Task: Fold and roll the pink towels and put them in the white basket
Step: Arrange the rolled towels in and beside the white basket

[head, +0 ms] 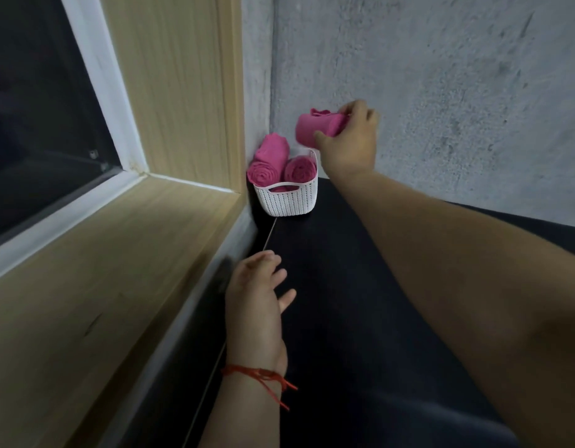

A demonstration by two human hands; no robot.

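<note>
I see the white basket (287, 202) in the tabletop's (328, 286) far left corner, two rolled pink towels (269, 163) standing inside, a third roll (315, 129) above its right rim.

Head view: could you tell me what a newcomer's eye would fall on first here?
The bright pink rolled towel, gripped by the right hand above the white basket in the corner, stands out against the grey wall. Two more pink rolls already sit in that basket. Nearer, the left hand is open over the dark surface.
</note>
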